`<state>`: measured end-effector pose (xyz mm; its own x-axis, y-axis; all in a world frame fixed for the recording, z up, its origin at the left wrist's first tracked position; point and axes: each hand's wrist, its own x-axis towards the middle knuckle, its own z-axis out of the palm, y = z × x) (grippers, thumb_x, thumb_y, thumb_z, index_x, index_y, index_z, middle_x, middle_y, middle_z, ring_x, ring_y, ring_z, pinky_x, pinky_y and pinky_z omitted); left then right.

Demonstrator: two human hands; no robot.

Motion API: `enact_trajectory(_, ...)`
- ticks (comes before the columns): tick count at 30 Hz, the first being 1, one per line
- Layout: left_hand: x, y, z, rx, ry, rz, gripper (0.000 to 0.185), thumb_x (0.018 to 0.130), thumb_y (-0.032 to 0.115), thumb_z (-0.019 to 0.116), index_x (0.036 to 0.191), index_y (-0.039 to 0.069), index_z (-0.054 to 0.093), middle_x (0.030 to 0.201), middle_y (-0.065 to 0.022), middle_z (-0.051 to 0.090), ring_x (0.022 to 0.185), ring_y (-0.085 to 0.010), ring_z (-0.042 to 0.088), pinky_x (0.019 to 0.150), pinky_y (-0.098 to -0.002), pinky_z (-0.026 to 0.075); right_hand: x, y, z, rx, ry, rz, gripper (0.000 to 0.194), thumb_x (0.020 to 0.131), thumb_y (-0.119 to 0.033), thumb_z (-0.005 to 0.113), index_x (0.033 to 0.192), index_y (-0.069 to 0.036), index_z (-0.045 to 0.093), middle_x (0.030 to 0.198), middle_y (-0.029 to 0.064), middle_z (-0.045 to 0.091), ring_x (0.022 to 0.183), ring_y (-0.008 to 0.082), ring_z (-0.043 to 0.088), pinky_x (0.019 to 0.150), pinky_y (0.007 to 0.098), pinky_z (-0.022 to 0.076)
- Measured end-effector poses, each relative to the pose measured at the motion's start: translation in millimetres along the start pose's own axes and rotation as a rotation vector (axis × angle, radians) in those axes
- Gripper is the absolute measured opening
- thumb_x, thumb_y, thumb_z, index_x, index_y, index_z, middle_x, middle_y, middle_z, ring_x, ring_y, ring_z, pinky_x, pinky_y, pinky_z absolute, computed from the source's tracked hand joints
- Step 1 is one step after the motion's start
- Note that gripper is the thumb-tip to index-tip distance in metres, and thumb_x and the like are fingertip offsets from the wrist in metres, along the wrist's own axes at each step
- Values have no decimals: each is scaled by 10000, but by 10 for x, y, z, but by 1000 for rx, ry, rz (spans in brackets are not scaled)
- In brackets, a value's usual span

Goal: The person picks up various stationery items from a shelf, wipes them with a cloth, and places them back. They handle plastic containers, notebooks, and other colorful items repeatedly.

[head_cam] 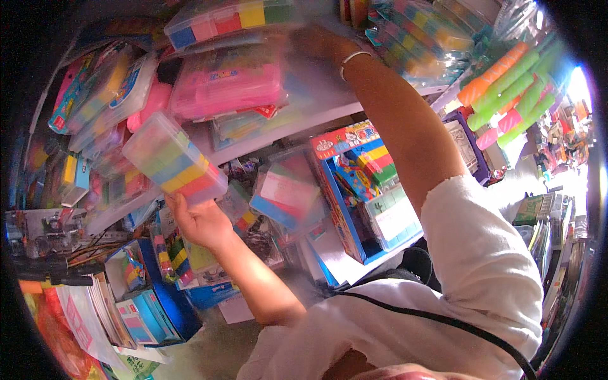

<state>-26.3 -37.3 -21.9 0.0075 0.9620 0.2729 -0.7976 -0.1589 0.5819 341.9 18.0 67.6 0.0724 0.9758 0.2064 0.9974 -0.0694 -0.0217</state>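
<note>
My left hand [202, 221] grips the lower end of a clear plastic box [173, 159] filled with blocks of green, blue, yellow and red modelling clay. My right hand [313, 42], blurred and dim, reaches onto the shelf just right of a stacked clear box [228, 21] with coloured blocks. Whether it touches that box, I cannot tell. Below that box lies a pink plastic case [228, 83] with a clear lid. A white band circles my right wrist.
A shelf edge [285, 128] crosses in front of me. Below stands an open display carton [342, 204] with clay packs. More clear boxes [418, 38] are stacked at the upper right, near green and orange tubes [508, 90]. A blue box of booklets [166, 299] stands lower left.
</note>
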Motion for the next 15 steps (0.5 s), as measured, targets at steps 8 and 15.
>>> enact_trajectory(8, -114, 57, 63, -29, 129, -51, 435, 892, 185, 474, 1276, -16, 436, 1249, -109, 512, 1172, -231, 474, 1021, -413, 320, -530, -60, 151, 148, 283, -234, 354, 859, -234, 485, 1094, 7, 597, 1094, 234, 601, 999, 405, 580, 869, 465, 469)
enact_trajectory(15, -198, 181, 92, -18, 116, -68, 446, 892, 182, 461, 1293, -10, 431, 1268, -114, 505, 1181, -245, 471, 1017, -419, 331, -1378, -466, -60, 99, 363, -303, 356, 845, -167, 529, 1182, -54, 549, 1150, 193, 569, 1027, 379, 558, 868, 445, 467)
